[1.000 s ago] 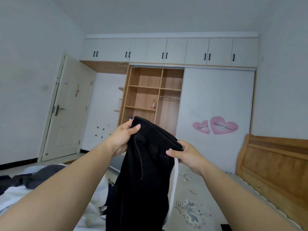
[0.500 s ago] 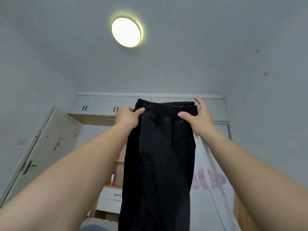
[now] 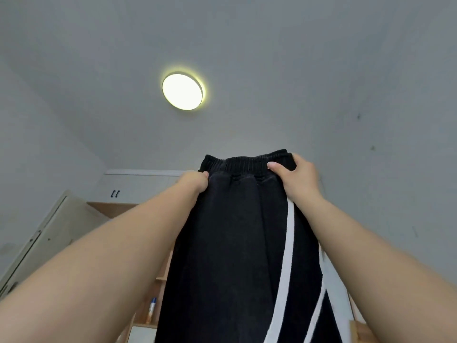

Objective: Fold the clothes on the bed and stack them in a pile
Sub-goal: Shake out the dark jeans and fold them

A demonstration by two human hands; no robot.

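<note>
The black trousers [image 3: 230, 243] are hanging full length in the air in front of the person, waistband uppermost, ribbed and elasticated. White stripes [image 3: 284, 276] are running down the right side of the dark, faintly ribbed cloth. The left hand [image 3: 194, 183] is gripping the waistband's left end, fingers curled into the fabric. The right hand [image 3: 295, 178] is pinching the right end, thumb lying across the front. No legible writing or label is showing. A round ceiling lamp [image 3: 182, 91] is glowing overhead.

Both forearms are bare, with no sleeves in view. The left hand [image 3: 194, 183] and right hand [image 3: 298, 180] wear nothing; fingernails are short.
</note>
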